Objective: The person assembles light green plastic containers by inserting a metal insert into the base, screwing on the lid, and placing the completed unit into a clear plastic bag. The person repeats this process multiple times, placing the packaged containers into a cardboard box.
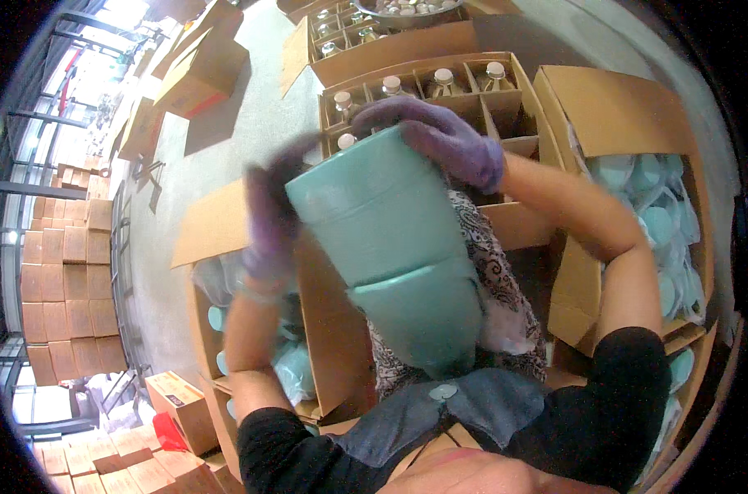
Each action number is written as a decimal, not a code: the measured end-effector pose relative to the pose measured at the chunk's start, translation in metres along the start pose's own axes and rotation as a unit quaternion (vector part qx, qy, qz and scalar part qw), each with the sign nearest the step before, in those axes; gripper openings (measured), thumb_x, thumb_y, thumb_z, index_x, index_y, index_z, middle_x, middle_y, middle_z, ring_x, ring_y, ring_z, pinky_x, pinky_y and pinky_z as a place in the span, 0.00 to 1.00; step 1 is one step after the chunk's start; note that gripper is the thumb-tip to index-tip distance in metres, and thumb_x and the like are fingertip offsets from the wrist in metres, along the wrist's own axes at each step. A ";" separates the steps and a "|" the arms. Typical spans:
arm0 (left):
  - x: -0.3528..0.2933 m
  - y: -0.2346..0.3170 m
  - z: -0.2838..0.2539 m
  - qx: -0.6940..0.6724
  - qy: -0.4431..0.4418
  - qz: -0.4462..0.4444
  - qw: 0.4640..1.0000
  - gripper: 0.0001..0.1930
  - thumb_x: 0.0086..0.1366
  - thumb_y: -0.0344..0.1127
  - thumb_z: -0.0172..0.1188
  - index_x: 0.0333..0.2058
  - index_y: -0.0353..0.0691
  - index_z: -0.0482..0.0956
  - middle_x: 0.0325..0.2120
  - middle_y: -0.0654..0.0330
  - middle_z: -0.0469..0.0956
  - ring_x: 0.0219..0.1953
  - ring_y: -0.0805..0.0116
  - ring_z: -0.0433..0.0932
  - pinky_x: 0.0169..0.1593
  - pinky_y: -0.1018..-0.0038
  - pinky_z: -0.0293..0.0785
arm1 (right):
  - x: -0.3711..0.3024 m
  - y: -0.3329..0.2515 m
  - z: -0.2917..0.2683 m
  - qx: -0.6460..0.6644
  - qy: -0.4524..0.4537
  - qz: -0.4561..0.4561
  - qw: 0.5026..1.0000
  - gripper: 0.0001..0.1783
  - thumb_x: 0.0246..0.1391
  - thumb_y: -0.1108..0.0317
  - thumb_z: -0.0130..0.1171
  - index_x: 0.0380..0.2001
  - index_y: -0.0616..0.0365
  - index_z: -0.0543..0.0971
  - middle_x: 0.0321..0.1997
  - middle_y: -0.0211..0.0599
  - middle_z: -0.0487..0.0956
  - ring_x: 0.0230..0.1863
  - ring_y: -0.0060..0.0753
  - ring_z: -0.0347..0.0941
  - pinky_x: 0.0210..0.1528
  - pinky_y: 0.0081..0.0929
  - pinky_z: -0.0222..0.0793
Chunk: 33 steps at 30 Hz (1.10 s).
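At far left, stacked cardboard boxes point(61, 272) line the wall, well apart from my work. My left hand point(268, 218), in a purple glove, is pressed flat against the left side of a tall stack of teal cups point(390, 239). The stack is held up in front of my chest, tilted, with its top end toward the divided box of bottles point(427, 90) and its lower end near my apron point(465, 412). My left hand is blurred, so I judge the grip on that side to be a side press rather than a full wrap.

My right hand point(452, 140), also gloved, is clamped over the top end of the stack.

Risks from this position:
- The stack appears to be made of nested sections. With no support visible under the lower end, the lower sections could slide out and drop.
- The gloves may slip on the smooth teal surface.
- If tilted further, the top end could strike the bottle caps.

At right, an open box of bagged teal lids point(654, 214) stands near my right arm; an elbow swing could catch its flap.
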<state>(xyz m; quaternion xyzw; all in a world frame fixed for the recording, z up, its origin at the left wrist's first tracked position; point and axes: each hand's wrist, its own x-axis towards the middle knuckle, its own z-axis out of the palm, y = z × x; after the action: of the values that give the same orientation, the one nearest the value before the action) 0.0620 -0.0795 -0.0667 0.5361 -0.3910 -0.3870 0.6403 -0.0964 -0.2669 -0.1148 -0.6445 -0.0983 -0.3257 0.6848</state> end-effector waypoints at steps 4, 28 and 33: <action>-0.008 -0.056 0.001 0.033 0.077 0.155 0.984 0.38 0.70 0.65 0.29 0.52 0.33 0.72 0.55 0.46 0.70 0.56 0.56 0.69 0.63 0.59 0.61 | -0.014 0.010 0.004 -0.066 -0.012 0.061 0.996 0.25 0.65 0.52 0.48 0.53 0.62 0.74 0.51 0.37 0.77 0.51 0.30 0.72 0.55 0.28 0.67; -0.031 -0.014 0.008 0.355 0.024 0.300 0.885 0.38 0.42 0.47 0.74 0.51 0.35 0.72 0.44 0.52 0.74 0.49 0.52 0.72 0.54 0.61 0.69 | -0.023 -0.016 0.008 -0.273 -0.057 -0.137 0.950 0.43 0.41 0.52 0.71 0.58 0.63 0.69 0.55 0.48 0.73 0.56 0.46 0.69 0.58 0.40 0.64; -0.035 0.018 0.034 0.486 0.033 0.254 0.836 0.43 0.38 0.46 0.75 0.54 0.33 0.70 0.44 0.50 0.73 0.46 0.53 0.73 0.52 0.62 0.70 | -0.012 -0.016 0.008 -0.204 -0.064 -0.168 0.962 0.44 0.42 0.52 0.72 0.60 0.63 0.68 0.58 0.47 0.72 0.58 0.46 0.68 0.62 0.39 0.61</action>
<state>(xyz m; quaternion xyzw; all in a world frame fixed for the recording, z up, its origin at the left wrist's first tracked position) 0.0186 -0.0584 -0.0477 0.6723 -0.6301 0.0467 0.3858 -0.1130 -0.2548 -0.1071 -0.7643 -0.1800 -0.4075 0.4663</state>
